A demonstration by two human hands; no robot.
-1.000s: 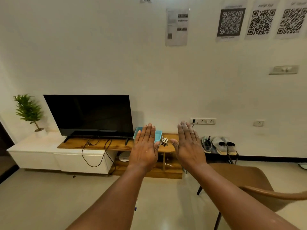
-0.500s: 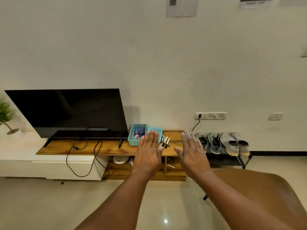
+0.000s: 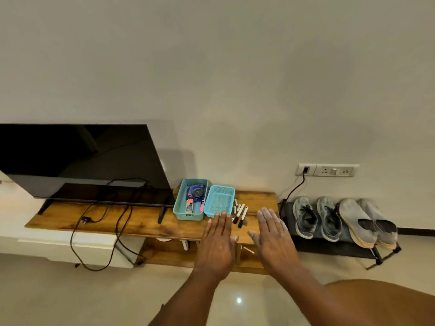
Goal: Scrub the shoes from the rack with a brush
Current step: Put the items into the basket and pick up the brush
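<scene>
Both the left hand (image 3: 217, 245) and the right hand (image 3: 274, 241) are held out flat, fingers straight, holding nothing. Two grey sneakers (image 3: 316, 218) and two pale slip-ons (image 3: 368, 222) sit on the low black rack (image 3: 334, 249) right of the wooden counter (image 3: 141, 220).

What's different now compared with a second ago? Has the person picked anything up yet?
Nothing has been picked up. The view has tipped down and drawn nearer: the wall posters and the plant have left the picture, and the shoes on the rack show larger. The left hand and right hand stay raised side by side, flat and empty. The baskets, markers and TV have not moved.
</scene>
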